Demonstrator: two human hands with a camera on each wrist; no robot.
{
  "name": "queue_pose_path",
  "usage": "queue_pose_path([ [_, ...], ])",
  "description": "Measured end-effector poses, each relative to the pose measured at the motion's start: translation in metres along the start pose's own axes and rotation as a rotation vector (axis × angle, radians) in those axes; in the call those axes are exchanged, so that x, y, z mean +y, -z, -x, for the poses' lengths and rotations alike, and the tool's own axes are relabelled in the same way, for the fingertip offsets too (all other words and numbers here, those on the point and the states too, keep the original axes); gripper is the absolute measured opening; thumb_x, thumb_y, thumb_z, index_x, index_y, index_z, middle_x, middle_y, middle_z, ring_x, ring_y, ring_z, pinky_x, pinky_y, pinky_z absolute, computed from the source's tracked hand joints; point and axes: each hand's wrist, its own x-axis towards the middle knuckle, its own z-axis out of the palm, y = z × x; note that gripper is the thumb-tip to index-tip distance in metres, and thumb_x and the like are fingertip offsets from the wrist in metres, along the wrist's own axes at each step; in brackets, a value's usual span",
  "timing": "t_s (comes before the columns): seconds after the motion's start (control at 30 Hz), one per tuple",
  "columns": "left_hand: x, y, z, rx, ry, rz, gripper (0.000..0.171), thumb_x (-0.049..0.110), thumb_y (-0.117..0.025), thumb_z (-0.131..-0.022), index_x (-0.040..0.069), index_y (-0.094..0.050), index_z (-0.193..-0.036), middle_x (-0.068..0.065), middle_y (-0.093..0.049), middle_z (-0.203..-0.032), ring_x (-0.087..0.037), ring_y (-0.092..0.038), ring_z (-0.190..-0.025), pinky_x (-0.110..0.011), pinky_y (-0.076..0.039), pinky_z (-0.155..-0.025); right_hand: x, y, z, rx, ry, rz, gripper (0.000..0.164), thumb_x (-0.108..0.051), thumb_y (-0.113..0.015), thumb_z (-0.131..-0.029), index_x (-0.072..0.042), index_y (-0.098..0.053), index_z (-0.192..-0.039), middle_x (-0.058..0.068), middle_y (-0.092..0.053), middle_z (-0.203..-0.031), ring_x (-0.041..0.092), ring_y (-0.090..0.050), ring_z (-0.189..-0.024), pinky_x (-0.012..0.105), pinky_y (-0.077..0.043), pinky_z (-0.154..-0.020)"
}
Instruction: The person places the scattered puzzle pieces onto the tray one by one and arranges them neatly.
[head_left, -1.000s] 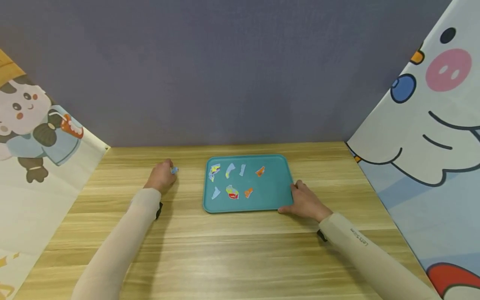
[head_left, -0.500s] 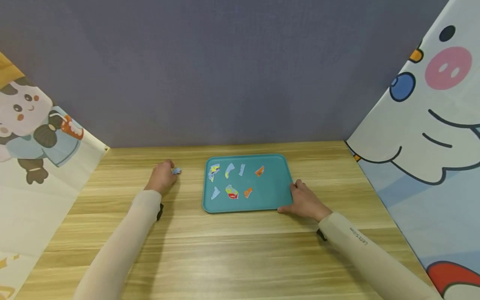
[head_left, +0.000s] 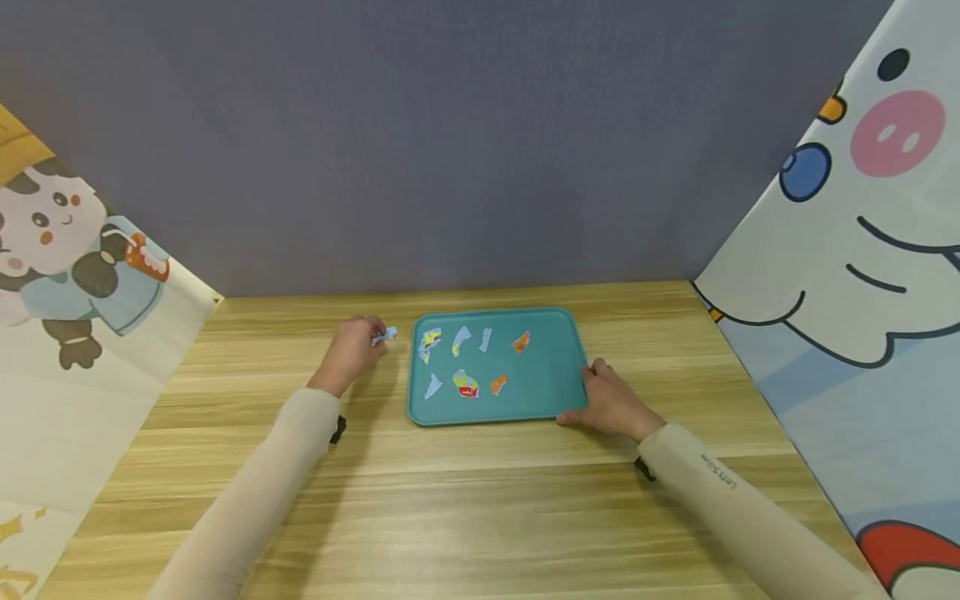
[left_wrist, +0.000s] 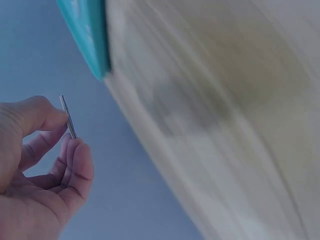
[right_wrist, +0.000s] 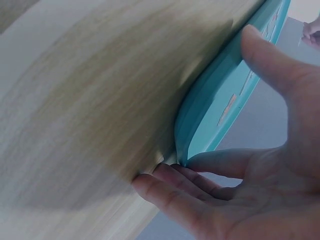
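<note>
My left hand [head_left: 349, 352] pinches a thin, light blue, flat puzzle piece [head_left: 386, 334] between thumb and fingertips. It hovers just left of a teal tray [head_left: 543, 371]. In the left wrist view the same piece [left_wrist: 68, 118] shows edge-on. At the tray's near right corner, my right hand [head_left: 611, 405] grips the rim, thumb on the near side and fingers along the right side. The right wrist view has this hand [right_wrist: 300, 145] about the tray's corner [right_wrist: 200, 107]. Several irregular pieces lie apart in the tray, among them a yellow-and-red piece [head_left: 466, 384] and an orange piece [head_left: 521, 342].
Both the tray and the hands are over a wood-grain table [head_left: 480, 508]. A grey wall panel [head_left: 465, 150] rises behind the table's far edge. Cartoon-printed panels stand on the left [head_left: 90, 400] and right [head_left: 825, 375].
The left hand has moved right toward the tray, and the light blue puzzle piece in its fingertips shows more. The right hand and the tray pieces stay where they were.
</note>
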Motion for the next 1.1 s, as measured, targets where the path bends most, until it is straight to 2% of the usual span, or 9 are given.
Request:
queue_pose_path([
  [0.3,0.037,-0.006,-0.006,0.004,-0.073,0.054,0.014,0.0,-0.069,-0.08,-0.002,-0.067,-0.094,-0.015,-0.064,-0.089,-0.027,-0.061,-0.082,-0.037,-0.051,-0.071,0.002,-0.002,0.0,0.005,0.002,-0.004,0.107,-0.051,-0.077,-0.071,0.022,-0.03,-0.134,0.026,-0.042,-0.114,0.036,-0.047,-0.103,0.049,-0.043,-0.087],
  [0.43,0.057,-0.01,-0.006,-0.044,-0.121,0.061,0.014,0.0,-0.07,-0.079,-0.002,-0.068,-0.093,-0.014,-0.065,-0.091,-0.026,-0.062,-0.084,-0.037,-0.052,-0.073,0.004,-0.003,-0.002,0.005,0.006,0.004,0.107,-0.052,-0.077,-0.072,0.021,-0.03,-0.134,0.026,-0.042,-0.114,0.036,-0.047,-0.104,0.048,-0.042,-0.088],
  [0.6,0.09,-0.02,-0.006,-0.12,-0.186,0.071,0.016,0.0,-0.07,-0.079,0.0,-0.07,-0.095,-0.011,-0.066,-0.094,-0.025,-0.061,-0.09,-0.037,-0.051,-0.078,0.003,-0.002,-0.001,0.001,0.0,0.004,0.107,-0.051,-0.077,-0.072,0.021,-0.029,-0.135,0.028,-0.041,-0.118,0.038,-0.046,-0.107,0.049,-0.041,-0.09],
  [0.8,0.132,-0.039,-0.009,-0.163,-0.26,0.032,0.011,0.002,-0.069,-0.08,0.003,-0.071,-0.09,-0.007,-0.064,-0.088,-0.021,-0.059,-0.086,-0.035,-0.05,-0.075,0.003,-0.001,-0.001,0.003,-0.005,-0.008,0.107,-0.05,-0.077,-0.073,0.021,-0.029,-0.135,0.029,-0.041,-0.118,0.039,-0.046,-0.107,0.05,-0.041,-0.09],
  [0.9,0.15,-0.053,-0.011,-0.202,-0.264,0.039,0.002,0.005,-0.07,-0.082,0.004,-0.071,-0.084,-0.004,-0.061,-0.082,-0.018,-0.056,-0.08,-0.031,-0.049,-0.07,0.004,-0.001,-0.001,0.004,-0.01,-0.004,0.107,-0.051,-0.077,-0.072,0.02,-0.029,-0.136,0.028,-0.041,-0.119,0.038,-0.046,-0.108,0.05,-0.041,-0.091],
  [1.0,0.164,-0.068,-0.013,-0.215,-0.277,0.021,0.007,0.008,-0.07,-0.084,0.008,-0.069,-0.077,0.0,-0.06,-0.076,-0.014,-0.054,-0.075,-0.027,-0.048,-0.065,0.004,-0.001,-0.001,0.01,-0.005,0.003,0.107,-0.051,-0.077,-0.072,0.02,-0.03,-0.136,0.027,-0.042,-0.118,0.037,-0.047,-0.106,0.049,-0.042,-0.09],
  [1.1,0.177,-0.083,-0.015,-0.202,-0.294,-0.028,0.013,0.006,-0.069,-0.082,0.01,-0.068,-0.07,0.0,-0.06,-0.072,-0.015,-0.055,-0.071,-0.028,-0.048,-0.062,0.003,-0.001,-0.001,0.012,0.006,0.003,0.107,-0.052,-0.076,-0.072,0.02,-0.03,-0.135,0.026,-0.043,-0.115,0.035,-0.049,-0.102,0.047,-0.043,-0.088],
])
